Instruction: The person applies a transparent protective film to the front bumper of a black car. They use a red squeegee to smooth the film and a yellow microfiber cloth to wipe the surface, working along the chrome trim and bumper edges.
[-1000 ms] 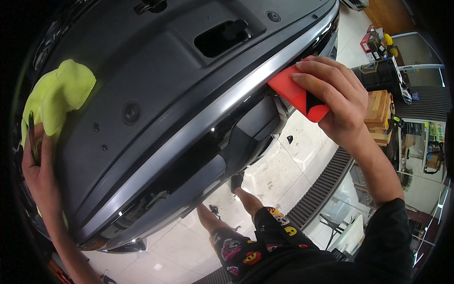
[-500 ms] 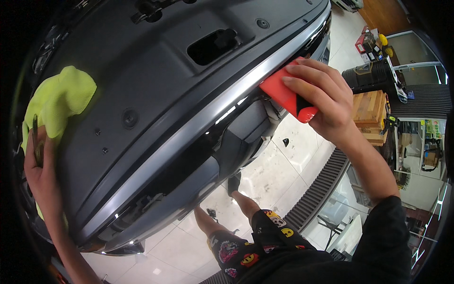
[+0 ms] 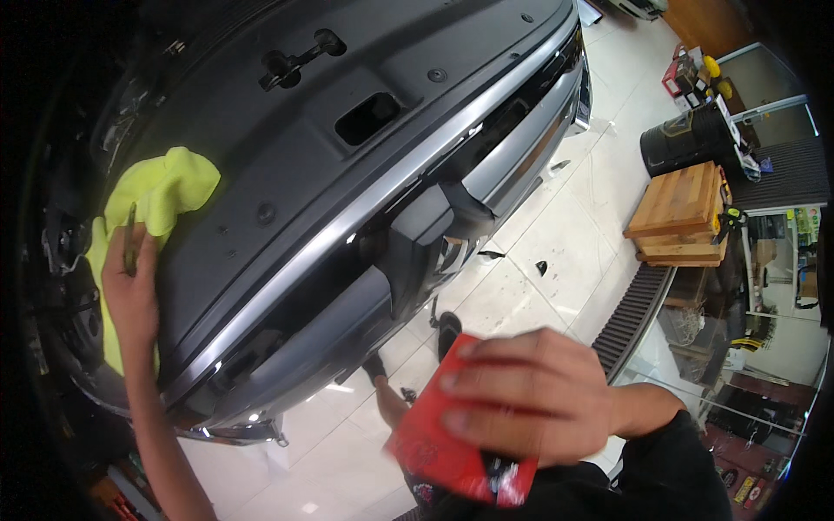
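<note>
Right hand point(image 3: 530, 404) pinches a red squeegee card point(image 3: 452, 451) – likely light, stiff, slick; left hand point(image 3: 130, 286) presses soft yellow microfibre cloth point(image 3: 161, 191) flat on the grey car panel point(image 3: 347, 165)

The glossy white tiled floor point(image 3: 556, 260) carries stacked wooden crates point(image 3: 678, 217) and a dark ribbed mat point(image 3: 638, 304) near its right edge.
</note>
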